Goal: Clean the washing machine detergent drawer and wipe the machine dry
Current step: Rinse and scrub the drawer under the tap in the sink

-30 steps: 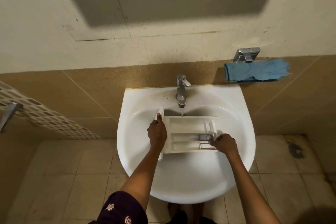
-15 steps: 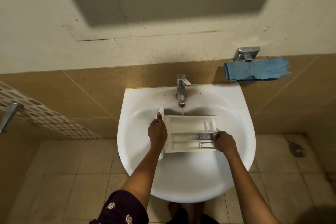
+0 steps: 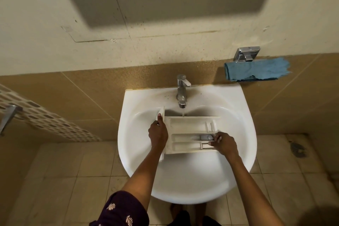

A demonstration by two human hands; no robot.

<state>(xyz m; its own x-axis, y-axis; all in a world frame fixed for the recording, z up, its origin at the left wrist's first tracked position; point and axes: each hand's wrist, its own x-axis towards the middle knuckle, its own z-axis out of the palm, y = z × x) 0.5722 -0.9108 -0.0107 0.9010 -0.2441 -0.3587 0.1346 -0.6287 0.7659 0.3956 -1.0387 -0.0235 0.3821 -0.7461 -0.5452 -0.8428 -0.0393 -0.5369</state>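
White plastic compartmented detergent drawer (image 3: 187, 124) is centre frame, over the round white ceramic basin (image 3: 183, 180) and under a thin stream from the chrome tap (image 3: 181, 90). Left hand (image 3: 158, 134) grips its front panel; right hand (image 3: 224, 143) fingers curl on its right end. Likely light, stiff, slippery when wet (hold both ends). Right fingertips and the grey insert are unclear.

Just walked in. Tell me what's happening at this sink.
A person is rinsing a white detergent drawer over the sink. The left hand grips the drawer's front-panel end, and the right hand holds the other end, fingers by the grey insert. A thin stream runs from the tap onto the drawer's far edge. A blue cloth hangs from the wall holder, untouched; wiping is not yet begun.
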